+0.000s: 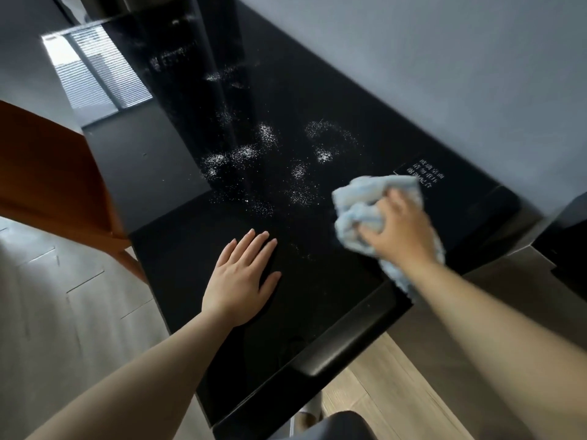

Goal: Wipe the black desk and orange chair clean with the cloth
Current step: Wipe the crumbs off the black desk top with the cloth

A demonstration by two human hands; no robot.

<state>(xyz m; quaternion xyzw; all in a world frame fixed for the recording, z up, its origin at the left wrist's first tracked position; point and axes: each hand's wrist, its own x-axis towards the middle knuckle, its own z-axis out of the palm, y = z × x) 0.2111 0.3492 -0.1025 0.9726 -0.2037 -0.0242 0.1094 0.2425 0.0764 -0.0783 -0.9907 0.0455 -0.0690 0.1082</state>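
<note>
So the black desk [317,296] is seen from above, running away along a grey wall [444,74]. The glossy top is dotted with patches of white powder [266,134], mostly across the middle and further back, with a few faint specks nearer the front.

The light blue cloth [359,201] is bunched up on the desk toward the right side, just in front of some small white printed text [427,176]. It's gripped by the right hand [398,230], fingers curled down into the folds, and it's pressed onto the surface. A bit of the cloth is left trailing under the wrist toward the desk's near edge.

The left hand [243,281] is laid flat on the desk, palm down, fingers straight and close together, thumb out to the side. Nothing is held by it. It's placed well apart from the cloth, on a stretch with hardly any powder.

The orange chair [47,179] is seen at the left edge, beside the desk's left side, standing on a wood floor [63,312]. Only part of it is caught in view.
</note>
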